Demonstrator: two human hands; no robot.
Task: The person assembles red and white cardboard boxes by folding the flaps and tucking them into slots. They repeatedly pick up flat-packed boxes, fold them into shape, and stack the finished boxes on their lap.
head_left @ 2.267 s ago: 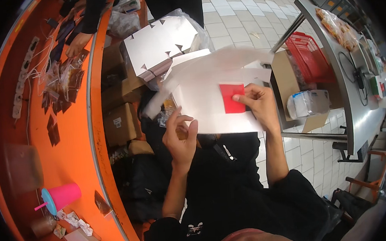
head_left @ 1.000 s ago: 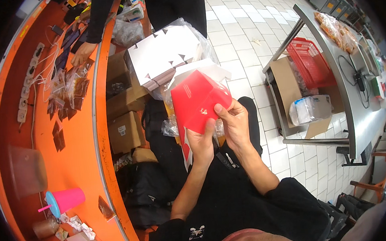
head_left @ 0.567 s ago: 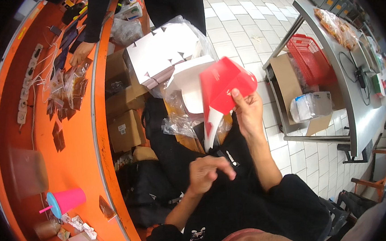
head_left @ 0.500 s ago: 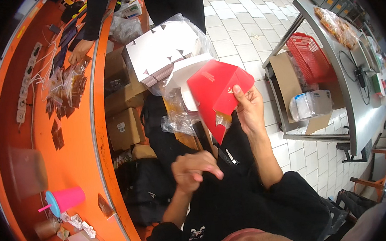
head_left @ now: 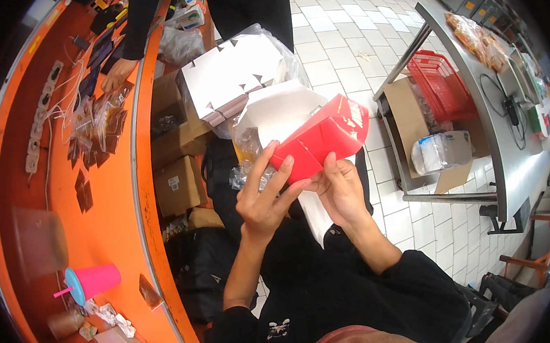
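Note:
A red folded paper box (head_left: 317, 140) with a white inner side is held up in front of me in both hands. My left hand (head_left: 261, 201) is closed on its left end, with the fingertips pressed on the red face. The right hand (head_left: 340, 195) pinches the near edge, thumb on the red face. A long white flap (head_left: 316, 216) hangs down below my hands. Just beyond the box, a pale open sheet or carton (head_left: 277, 111) lies in clear plastic. Behind it sits a stack of flat white card blanks (head_left: 236, 69) with dark notches.
Left runs an orange counter (head_left: 110, 237) with brown sachets (head_left: 99, 123), a pink cup (head_left: 98, 281) and a power strip (head_left: 41, 117). Another person's hand (head_left: 118, 74) rests there. Cardboard boxes (head_left: 179, 184) stand beneath. Right is a steel table (head_left: 465, 62) with a red basket (head_left: 441, 86) below.
My left hand has risen to the red paper box and taken hold of its left end. The box has turned and come lower, with its white flap hanging down.

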